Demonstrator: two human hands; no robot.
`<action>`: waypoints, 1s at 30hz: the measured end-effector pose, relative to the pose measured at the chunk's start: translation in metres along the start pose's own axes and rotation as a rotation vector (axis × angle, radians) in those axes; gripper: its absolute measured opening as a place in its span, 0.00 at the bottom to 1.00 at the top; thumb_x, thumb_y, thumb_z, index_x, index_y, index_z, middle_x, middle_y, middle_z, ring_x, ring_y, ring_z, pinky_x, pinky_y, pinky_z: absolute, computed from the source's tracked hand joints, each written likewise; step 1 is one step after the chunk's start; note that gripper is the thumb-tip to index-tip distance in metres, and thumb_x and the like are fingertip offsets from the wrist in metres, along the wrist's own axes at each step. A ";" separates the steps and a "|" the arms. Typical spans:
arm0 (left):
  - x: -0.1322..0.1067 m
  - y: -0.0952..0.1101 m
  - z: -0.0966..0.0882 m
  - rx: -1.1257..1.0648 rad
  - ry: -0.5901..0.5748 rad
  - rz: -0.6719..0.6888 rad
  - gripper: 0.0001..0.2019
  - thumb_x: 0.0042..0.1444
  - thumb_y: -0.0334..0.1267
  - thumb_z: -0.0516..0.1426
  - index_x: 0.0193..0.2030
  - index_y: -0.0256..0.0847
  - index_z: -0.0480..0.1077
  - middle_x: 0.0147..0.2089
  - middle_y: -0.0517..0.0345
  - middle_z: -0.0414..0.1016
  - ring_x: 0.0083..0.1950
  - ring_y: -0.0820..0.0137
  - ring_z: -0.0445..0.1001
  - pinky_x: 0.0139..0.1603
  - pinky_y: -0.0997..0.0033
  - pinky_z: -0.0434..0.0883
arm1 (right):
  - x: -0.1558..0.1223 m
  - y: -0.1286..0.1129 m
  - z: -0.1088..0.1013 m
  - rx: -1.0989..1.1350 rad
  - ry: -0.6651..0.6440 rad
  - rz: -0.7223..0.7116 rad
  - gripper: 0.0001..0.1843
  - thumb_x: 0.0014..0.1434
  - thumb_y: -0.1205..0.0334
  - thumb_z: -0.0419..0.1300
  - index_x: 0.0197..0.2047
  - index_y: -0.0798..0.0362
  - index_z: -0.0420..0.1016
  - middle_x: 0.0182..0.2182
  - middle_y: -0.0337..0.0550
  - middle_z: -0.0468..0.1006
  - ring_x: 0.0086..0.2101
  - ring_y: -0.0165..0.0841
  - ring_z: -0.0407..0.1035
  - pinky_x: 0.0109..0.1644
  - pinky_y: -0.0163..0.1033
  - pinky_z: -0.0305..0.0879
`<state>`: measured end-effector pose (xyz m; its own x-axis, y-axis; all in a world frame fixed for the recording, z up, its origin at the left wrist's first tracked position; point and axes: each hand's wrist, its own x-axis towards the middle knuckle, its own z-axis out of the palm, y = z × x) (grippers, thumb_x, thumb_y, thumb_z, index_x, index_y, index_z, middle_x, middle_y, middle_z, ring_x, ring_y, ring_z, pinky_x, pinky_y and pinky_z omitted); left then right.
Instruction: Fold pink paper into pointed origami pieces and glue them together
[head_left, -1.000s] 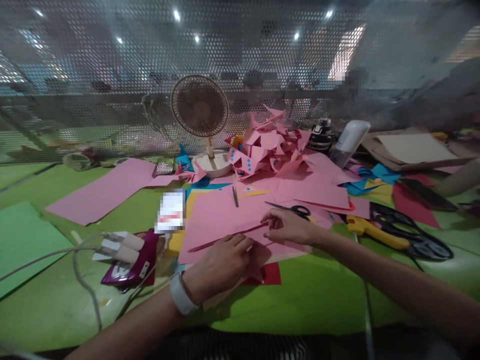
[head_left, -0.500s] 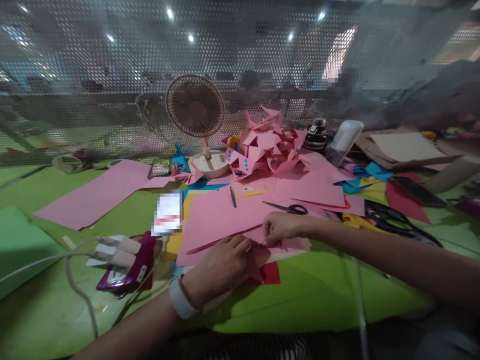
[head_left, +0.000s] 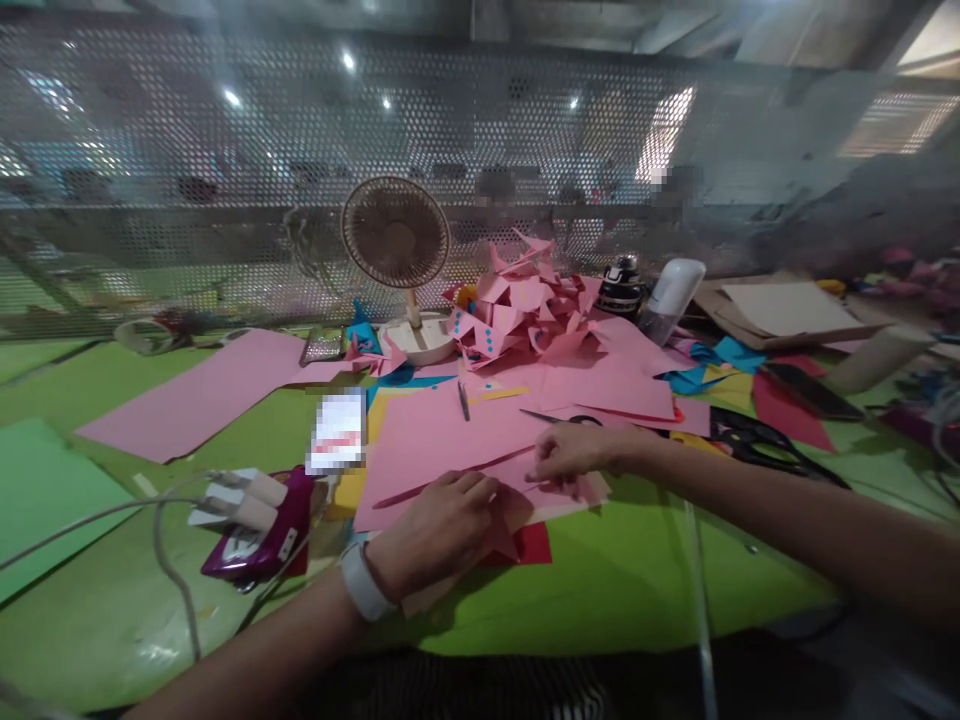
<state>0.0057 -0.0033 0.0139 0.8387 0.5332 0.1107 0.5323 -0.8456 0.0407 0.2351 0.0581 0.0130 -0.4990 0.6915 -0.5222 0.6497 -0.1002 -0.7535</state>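
My left hand (head_left: 442, 515) lies on a small folded piece of pink paper (head_left: 514, 525), its fingers curled together over it and the fingertips hidden. Just to the right, my right hand (head_left: 574, 452) is closed, with bent fingertips low against the pink paper; anything pinched between them is too small to make out. Beneath both hands is a large pink sheet (head_left: 427, 435). A pair of small black scissors (head_left: 559, 417) lies just beyond my right hand. A corner of red paper (head_left: 534, 543) shows under the folded piece.
A pile of folded pink papers (head_left: 525, 300) rises behind, beside a small fan (head_left: 397, 240). Large black scissors (head_left: 765, 445) lie at right, a dark phone (head_left: 814, 390) beyond them. At left are a purple power strip (head_left: 274, 535) with cables and a lit screen (head_left: 336, 430).
The view has tilted up slightly. My right hand has shifted a little to the right, away from my left, which stays on the folded pink paper.
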 end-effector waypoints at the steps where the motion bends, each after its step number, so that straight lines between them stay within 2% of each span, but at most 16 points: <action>1: -0.001 0.000 -0.003 0.002 0.001 -0.025 0.09 0.58 0.39 0.51 0.37 0.38 0.69 0.37 0.52 0.70 0.38 0.67 0.68 0.39 0.67 0.66 | 0.003 -0.001 0.003 -0.006 -0.010 -0.015 0.15 0.43 0.53 0.66 0.23 0.57 0.70 0.18 0.38 0.75 0.16 0.26 0.68 0.20 0.29 0.62; 4: -0.002 -0.004 -0.013 -0.054 0.031 -0.248 0.09 0.58 0.36 0.49 0.36 0.39 0.69 0.33 0.54 0.72 0.34 0.68 0.70 0.33 0.70 0.65 | 0.011 -0.001 0.009 -0.038 -0.031 -0.001 0.19 0.43 0.49 0.66 0.21 0.57 0.68 0.15 0.38 0.74 0.16 0.27 0.68 0.19 0.28 0.62; 6: 0.001 -0.008 -0.018 -0.237 0.000 -0.453 0.11 0.57 0.40 0.49 0.34 0.39 0.69 0.27 0.57 0.73 0.27 0.70 0.70 0.28 0.73 0.64 | 0.016 0.003 0.010 -0.019 -0.059 0.029 0.21 0.42 0.47 0.66 0.21 0.56 0.68 0.14 0.37 0.74 0.16 0.27 0.69 0.20 0.28 0.62; 10: 0.014 -0.013 -0.015 -0.840 -0.326 -0.699 0.25 0.57 0.54 0.45 0.18 0.37 0.64 0.13 0.60 0.65 0.14 0.75 0.64 0.19 0.76 0.62 | 0.022 0.010 0.008 0.034 -0.132 0.052 0.23 0.39 0.44 0.67 0.20 0.56 0.66 0.12 0.37 0.73 0.15 0.29 0.69 0.17 0.28 0.59; 11: 0.019 -0.014 -0.011 -0.925 -0.382 -0.715 0.26 0.57 0.54 0.45 0.16 0.37 0.63 0.11 0.60 0.64 0.13 0.75 0.62 0.18 0.76 0.62 | 0.022 0.010 0.008 0.034 -0.142 0.056 0.24 0.39 0.44 0.67 0.20 0.56 0.65 0.12 0.38 0.73 0.15 0.29 0.69 0.16 0.28 0.58; 13: 0.027 -0.014 -0.004 -1.006 -0.423 -0.727 0.26 0.55 0.53 0.48 0.14 0.37 0.62 0.10 0.61 0.62 0.11 0.76 0.60 0.17 0.76 0.61 | 0.023 0.010 0.007 0.022 -0.153 0.064 0.24 0.39 0.43 0.67 0.19 0.56 0.64 0.12 0.39 0.73 0.15 0.29 0.69 0.15 0.28 0.56; 20: 0.038 -0.016 0.006 -0.971 -0.443 -0.735 0.24 0.53 0.48 0.52 0.10 0.38 0.62 0.09 0.61 0.62 0.13 0.77 0.59 0.18 0.76 0.59 | 0.017 0.003 0.008 -0.027 -0.126 0.090 0.24 0.41 0.43 0.66 0.21 0.56 0.65 0.15 0.40 0.76 0.17 0.29 0.71 0.16 0.27 0.57; 25: 0.031 -0.019 -0.002 -0.945 -0.490 -0.772 0.21 0.52 0.42 0.53 0.10 0.37 0.62 0.09 0.60 0.62 0.12 0.76 0.60 0.16 0.76 0.59 | 0.016 0.005 0.007 -0.002 -0.122 0.114 0.23 0.40 0.44 0.67 0.22 0.56 0.66 0.15 0.40 0.76 0.17 0.30 0.71 0.19 0.29 0.63; 28: 0.021 -0.024 -0.012 -0.964 -0.531 -0.772 0.20 0.51 0.47 0.53 0.14 0.36 0.65 0.10 0.60 0.64 0.11 0.75 0.60 0.15 0.76 0.58 | 0.019 0.009 0.008 0.030 -0.127 0.104 0.23 0.39 0.44 0.67 0.22 0.56 0.66 0.14 0.39 0.75 0.17 0.29 0.71 0.20 0.29 0.65; 30: 0.015 -0.029 -0.019 -0.991 -0.465 -0.736 0.21 0.52 0.51 0.52 0.18 0.36 0.65 0.12 0.61 0.65 0.12 0.76 0.61 0.15 0.77 0.59 | 0.021 0.012 0.009 0.049 -0.122 0.072 0.23 0.40 0.45 0.67 0.21 0.56 0.66 0.13 0.38 0.74 0.16 0.29 0.70 0.20 0.29 0.65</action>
<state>0.0001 0.0287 0.0332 0.4580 0.6642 -0.5908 0.7353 0.0905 0.6717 0.2272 0.0653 -0.0105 -0.5197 0.5895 -0.6184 0.6594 -0.1835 -0.7291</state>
